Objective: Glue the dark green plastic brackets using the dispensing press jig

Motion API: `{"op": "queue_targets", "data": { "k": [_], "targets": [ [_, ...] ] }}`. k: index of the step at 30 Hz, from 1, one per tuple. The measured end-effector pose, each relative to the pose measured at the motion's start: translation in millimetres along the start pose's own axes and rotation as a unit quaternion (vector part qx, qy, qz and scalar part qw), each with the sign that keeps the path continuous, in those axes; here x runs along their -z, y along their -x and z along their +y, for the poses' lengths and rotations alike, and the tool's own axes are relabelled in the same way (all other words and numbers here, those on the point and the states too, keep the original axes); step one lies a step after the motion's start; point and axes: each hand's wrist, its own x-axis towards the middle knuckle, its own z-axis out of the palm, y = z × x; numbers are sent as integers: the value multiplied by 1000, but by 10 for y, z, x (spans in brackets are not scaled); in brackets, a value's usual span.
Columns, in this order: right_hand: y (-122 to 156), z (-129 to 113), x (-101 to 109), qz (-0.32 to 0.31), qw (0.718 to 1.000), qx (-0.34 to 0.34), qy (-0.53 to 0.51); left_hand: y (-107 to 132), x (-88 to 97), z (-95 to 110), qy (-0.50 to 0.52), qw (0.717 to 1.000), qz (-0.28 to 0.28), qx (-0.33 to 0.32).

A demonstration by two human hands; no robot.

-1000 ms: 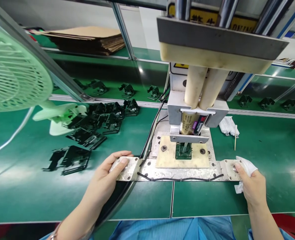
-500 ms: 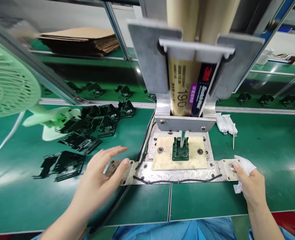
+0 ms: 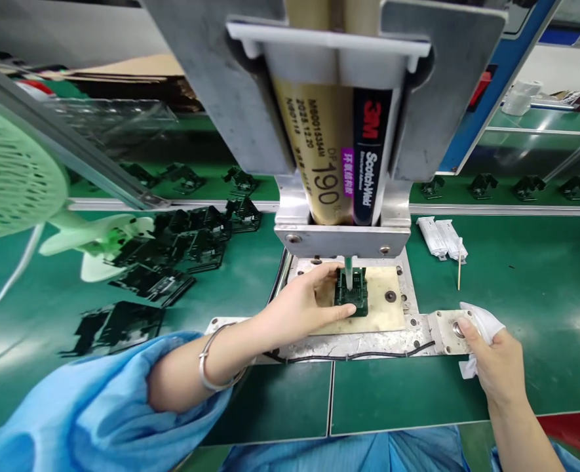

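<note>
1. Thumb at the near edge and fingers at the far left corner, the left hand (image 3: pixel 302 303) straddles a small dark part (image 3: pixel 359 298); whether it is clamped on it, I cannot tell.
2. Closed around a white cloth (image 3: pixel 487 322), the right hand (image 3: pixel 502 368) has its thumb on the round button (image 3: pixel 457 329) of the metal base's right block.
3. The part sits on the pale plate (image 3: pixel 383 318), beneath the cartridge holder (image 3: pixel 341 241).
4. Standing in the way from above, a thin nozzle (image 3: pixel 348 272) overlaps the part; contact is unclear.
5. More black parts (image 3: pixel 198 246) are heaped to the left, beside a green fan (image 3: pixel 17 164); white packets (image 3: pixel 440 239) and a thin stick (image 3: pixel 459 269) lie to the right.
6. The part lies base down, its long axis running roughly away from the person; I cannot tell which end is its front.
</note>
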Motion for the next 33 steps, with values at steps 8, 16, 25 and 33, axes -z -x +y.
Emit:
{"op": "queue_targets", "data": {
  "k": [8, 16, 25, 33],
  "targets": [
    [-31, 27, -9, 0, 1000, -4, -8, 142, 32, 139, 133, 971, -104, 168],
    [84, 78, 27, 105, 993, 41, -20, 716, -89, 32, 243, 957, -49, 154],
    [1202, -362, 231, -139, 836, 527, 65, 1283, -269, 68, 43, 967, 59, -243],
    [1502, -577, 20, -229, 822, 518, 50, 1193, -300, 192, 31, 935, 7, -353]
  ]
}}
